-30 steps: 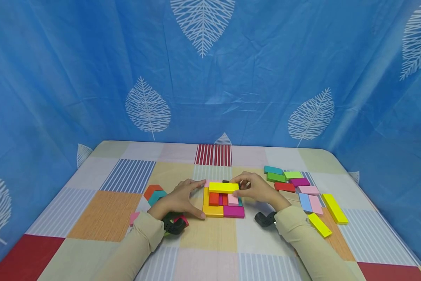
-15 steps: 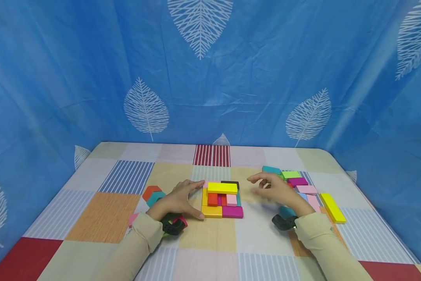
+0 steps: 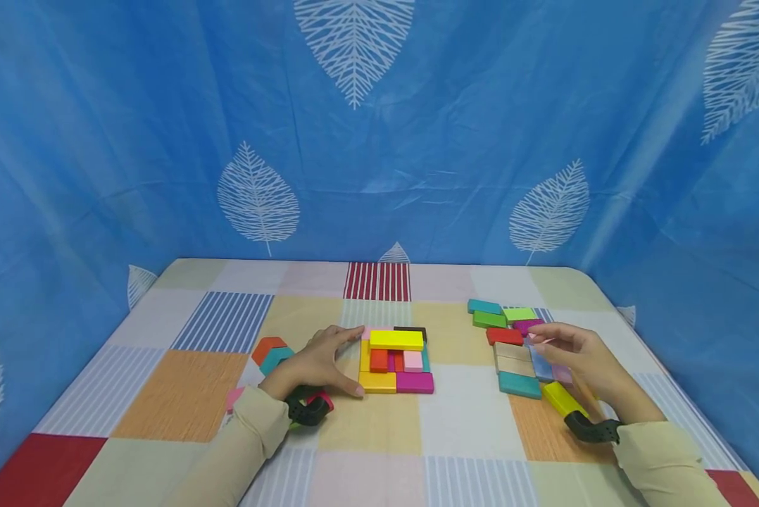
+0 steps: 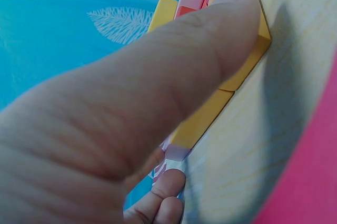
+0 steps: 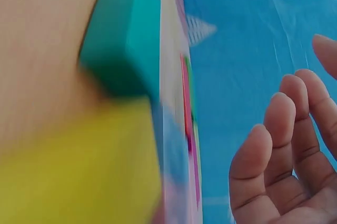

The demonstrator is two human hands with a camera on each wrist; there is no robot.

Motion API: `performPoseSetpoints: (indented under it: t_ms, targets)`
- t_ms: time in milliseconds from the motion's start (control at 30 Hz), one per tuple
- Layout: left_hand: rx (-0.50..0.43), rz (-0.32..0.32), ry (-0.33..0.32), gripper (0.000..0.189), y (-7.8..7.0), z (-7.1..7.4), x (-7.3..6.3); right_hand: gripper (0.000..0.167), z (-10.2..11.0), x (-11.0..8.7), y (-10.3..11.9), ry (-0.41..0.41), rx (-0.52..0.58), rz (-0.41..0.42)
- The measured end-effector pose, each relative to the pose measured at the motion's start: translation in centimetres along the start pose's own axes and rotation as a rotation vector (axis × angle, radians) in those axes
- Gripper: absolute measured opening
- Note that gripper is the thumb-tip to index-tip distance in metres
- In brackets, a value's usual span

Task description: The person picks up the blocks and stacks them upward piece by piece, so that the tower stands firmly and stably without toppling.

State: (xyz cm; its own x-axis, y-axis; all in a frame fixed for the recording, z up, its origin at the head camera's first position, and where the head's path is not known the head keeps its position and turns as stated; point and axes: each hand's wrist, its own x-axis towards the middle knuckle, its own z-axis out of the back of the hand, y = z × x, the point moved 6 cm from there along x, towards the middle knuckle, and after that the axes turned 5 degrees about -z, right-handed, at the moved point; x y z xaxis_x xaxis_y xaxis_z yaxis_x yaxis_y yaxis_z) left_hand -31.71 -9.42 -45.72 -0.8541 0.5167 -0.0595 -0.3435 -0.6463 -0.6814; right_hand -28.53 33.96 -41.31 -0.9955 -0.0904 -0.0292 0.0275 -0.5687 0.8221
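A stack of coloured wooden blocks stands mid-table, with a long yellow block (image 3: pixel 396 340) lying flat across the top. Its front holds an orange-yellow block (image 3: pixel 377 383) and a magenta block (image 3: pixel 415 383). My left hand (image 3: pixel 312 366) spans the stack's left side, thumb tip against the orange-yellow block at the front corner; the left wrist view has this thumb (image 4: pixel 174 66) stretched out straight. To the right, my right hand (image 3: pixel 585 362) hangs over a group of loose blocks, its fingers loosely bent and holding nothing. Below it are a teal block (image 5: pixel 129 29) and a thick yellow block (image 5: pixel 89 166).
The loose group on the right includes a red block (image 3: pixel 505 336), bare-wood blocks (image 3: pixel 512 358) and a green block (image 3: pixel 490 320). Behind my left wrist lie an orange piece (image 3: pixel 268 348) and a teal piece (image 3: pixel 274 360). A blue curtain (image 3: pixel 449 141) backs the table.
My right hand has let go of the long yellow block on top of the stack and moved right, over the loose blocks. The left hand stays at the stack's left side.
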Motion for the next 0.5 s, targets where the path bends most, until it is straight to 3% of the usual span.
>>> performPoseSetpoints:
  t_ms: [233, 333, 500]
  targets:
    - [0.017, 0.003, -0.005, 0.113, 0.2, 0.2, -0.1, 0.047, 4.2, -1.9, -4.5, -0.145, -0.059, -0.118]
    - [0.015, -0.002, -0.003, 0.112, 0.1, 0.2, -0.1, 0.054, 5.4, -2.3, -6.3, -0.162, -0.056, -0.203]
    - [0.009, 0.002, -0.002, 0.112, 0.0, 0.3, -0.2, 0.066, 6.4, -2.8, -8.5, -0.124, -0.095, -0.364]
